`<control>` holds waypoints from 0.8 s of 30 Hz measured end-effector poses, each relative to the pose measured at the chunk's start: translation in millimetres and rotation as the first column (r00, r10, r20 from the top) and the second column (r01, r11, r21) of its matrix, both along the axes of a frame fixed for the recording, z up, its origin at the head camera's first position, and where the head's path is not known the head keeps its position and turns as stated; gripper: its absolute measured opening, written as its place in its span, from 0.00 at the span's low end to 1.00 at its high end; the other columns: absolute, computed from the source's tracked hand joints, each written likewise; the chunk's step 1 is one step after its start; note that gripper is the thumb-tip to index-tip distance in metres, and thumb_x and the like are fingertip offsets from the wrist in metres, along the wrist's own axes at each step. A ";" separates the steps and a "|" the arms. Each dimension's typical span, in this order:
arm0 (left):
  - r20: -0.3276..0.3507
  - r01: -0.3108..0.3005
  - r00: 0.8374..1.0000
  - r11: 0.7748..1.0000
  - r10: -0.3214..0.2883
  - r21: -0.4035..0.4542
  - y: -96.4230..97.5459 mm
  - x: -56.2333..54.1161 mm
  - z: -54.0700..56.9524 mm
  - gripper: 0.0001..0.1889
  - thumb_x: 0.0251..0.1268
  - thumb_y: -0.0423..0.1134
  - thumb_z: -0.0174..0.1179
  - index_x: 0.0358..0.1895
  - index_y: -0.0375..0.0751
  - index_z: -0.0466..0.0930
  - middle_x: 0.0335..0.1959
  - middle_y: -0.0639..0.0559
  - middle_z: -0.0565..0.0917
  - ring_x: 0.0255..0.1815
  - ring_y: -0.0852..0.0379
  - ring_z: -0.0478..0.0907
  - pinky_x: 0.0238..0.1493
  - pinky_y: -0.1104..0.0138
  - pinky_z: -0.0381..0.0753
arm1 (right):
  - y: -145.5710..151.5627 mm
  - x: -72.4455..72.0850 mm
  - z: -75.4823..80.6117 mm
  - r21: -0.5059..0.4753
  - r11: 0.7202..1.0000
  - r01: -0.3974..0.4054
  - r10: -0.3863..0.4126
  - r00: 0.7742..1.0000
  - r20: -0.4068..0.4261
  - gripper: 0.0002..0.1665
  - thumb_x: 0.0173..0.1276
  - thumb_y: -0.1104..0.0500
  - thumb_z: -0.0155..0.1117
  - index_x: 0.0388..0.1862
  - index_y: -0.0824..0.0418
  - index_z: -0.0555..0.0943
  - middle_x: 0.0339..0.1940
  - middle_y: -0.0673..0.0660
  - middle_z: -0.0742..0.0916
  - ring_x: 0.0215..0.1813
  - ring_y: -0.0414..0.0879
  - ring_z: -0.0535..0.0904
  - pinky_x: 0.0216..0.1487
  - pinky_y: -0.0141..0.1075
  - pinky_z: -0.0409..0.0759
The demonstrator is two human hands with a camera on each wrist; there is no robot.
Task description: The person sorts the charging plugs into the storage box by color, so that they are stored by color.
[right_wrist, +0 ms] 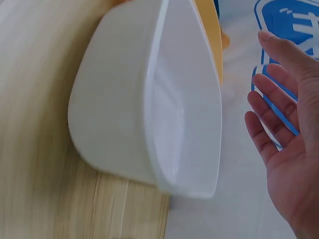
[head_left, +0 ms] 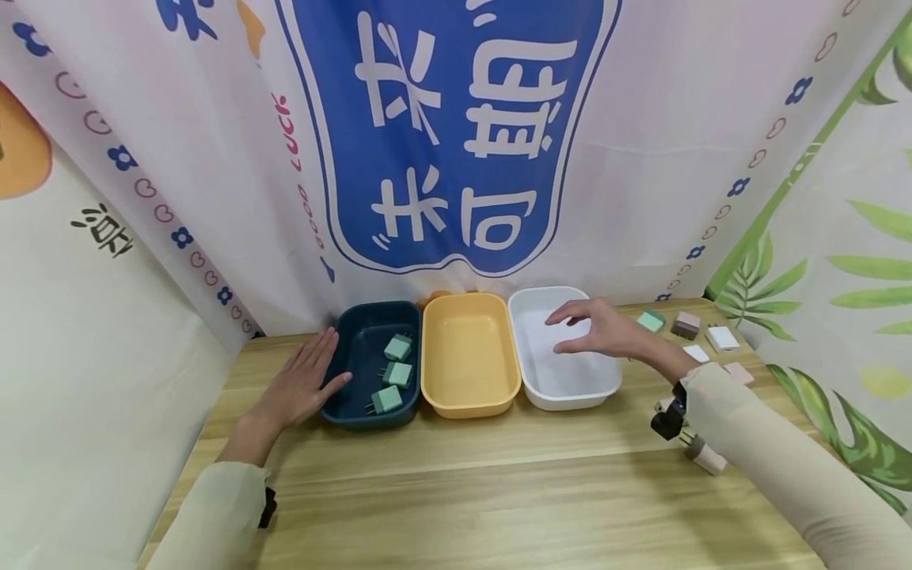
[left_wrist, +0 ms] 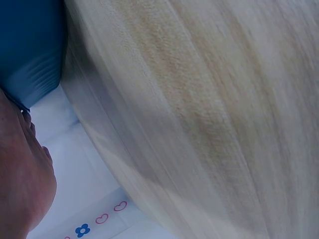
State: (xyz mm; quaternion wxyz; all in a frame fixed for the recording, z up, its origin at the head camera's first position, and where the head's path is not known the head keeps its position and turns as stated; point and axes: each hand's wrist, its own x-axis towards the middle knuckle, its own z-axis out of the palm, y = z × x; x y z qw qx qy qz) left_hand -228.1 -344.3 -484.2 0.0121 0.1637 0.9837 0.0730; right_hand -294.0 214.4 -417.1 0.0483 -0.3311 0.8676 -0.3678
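My left hand [head_left: 302, 384] lies with straight fingers along the left rim of a dark blue bin [head_left: 359, 348]. Three green charger plugs [head_left: 397, 374] sit inside that bin along its right side. Above the white bin [head_left: 563, 380] hangs my right hand [head_left: 594, 328], its thumb and fingers apart and nothing between them. In the right wrist view the palm [right_wrist: 294, 164] shows bare beside the white bin. The left wrist view catches only part of the left hand [left_wrist: 25, 174] by the blue bin's outer wall [left_wrist: 30, 55].
Between the blue and white bins stands a yellow bin [head_left: 470, 356] with nothing in it. Several charger plugs, including a brown one [head_left: 685, 324], a white one [head_left: 723, 338] and a pink one [head_left: 739, 373], lie on the wooden table [head_left: 456, 491] at right, partly behind the right arm. A printed curtain [head_left: 627, 198] hangs behind.
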 end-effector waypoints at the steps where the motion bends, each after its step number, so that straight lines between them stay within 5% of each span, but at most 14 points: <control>1: 0.000 0.000 1.000 1.000 0.000 0.001 -0.2 0.1 -0.1 0.46 0.85 0.64 0.41 0.87 0.34 0.39 0.88 0.36 0.42 0.88 0.34 0.41 0.84 0.37 0.41 | 3.4 -0.6 0.5 0.010 1.000 0.011 -0.011 1.000 0.002 0.28 0.60 0.53 0.85 0.57 0.61 0.89 0.57 0.58 0.90 0.60 0.59 0.85 0.61 0.58 0.84; 14: 0.011 -0.006 1.000 1.000 0.006 0.002 -0.7 0.4 -0.2 0.46 0.85 0.64 0.41 0.87 0.34 0.38 0.89 0.37 0.41 0.88 0.35 0.40 0.85 0.38 0.40 | 47.5 -11.5 2.5 0.080 0.991 0.108 -0.107 0.994 -0.015 0.30 0.61 0.55 0.85 0.59 0.67 0.87 0.60 0.65 0.88 0.65 0.65 0.82 0.68 0.62 0.78; 24: 0.004 0.000 1.000 1.000 0.000 0.015 -1.3 0.4 0.5 0.45 0.85 0.63 0.42 0.87 0.34 0.39 0.89 0.37 0.41 0.88 0.35 0.40 0.85 0.37 0.40 | 82.0 -19.5 -0.1 0.134 0.979 0.154 -0.151 0.988 -0.026 0.28 0.63 0.57 0.83 0.60 0.64 0.87 0.60 0.66 0.89 0.63 0.67 0.82 0.65 0.65 0.78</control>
